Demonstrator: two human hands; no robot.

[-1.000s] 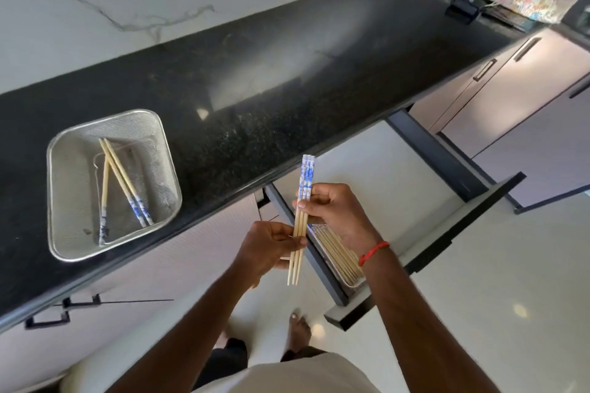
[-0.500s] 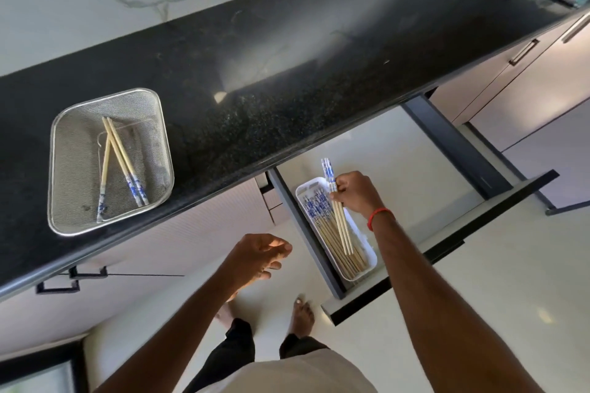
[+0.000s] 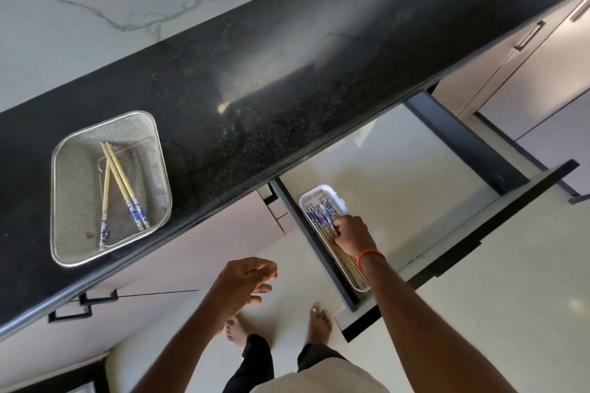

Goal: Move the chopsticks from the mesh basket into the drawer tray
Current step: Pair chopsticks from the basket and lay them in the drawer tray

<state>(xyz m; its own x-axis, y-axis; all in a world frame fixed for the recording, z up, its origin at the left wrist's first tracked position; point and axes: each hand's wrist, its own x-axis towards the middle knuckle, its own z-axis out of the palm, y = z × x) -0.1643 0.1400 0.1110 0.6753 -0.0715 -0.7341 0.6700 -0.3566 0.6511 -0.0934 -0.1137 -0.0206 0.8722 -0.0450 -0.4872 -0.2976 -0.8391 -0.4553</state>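
Chopsticks [image 3: 119, 183], three of them, lie crossed in the mesh basket [image 3: 56, 201], blue-patterned ends toward the table's front edge. The basket sits at the left end of the black table [image 3: 287, 57], just inside that front edge. Lower down and right of the basket, the left hand [image 3: 245, 281] hangs in the air over the floor, fingers loosely spread, holding nothing. Right of it the drawer [image 3: 399, 201] stands pulled out from under the table's front edge, and a white tray [image 3: 322, 190] lies along the drawer's left wall. Stacked chopsticks [image 3: 317, 212] fill the tray lengthwise. The right hand [image 3: 351, 234], a red band [image 3: 370, 254] on its wrist, is down in the tray with fingers curled onto the stacked chopsticks
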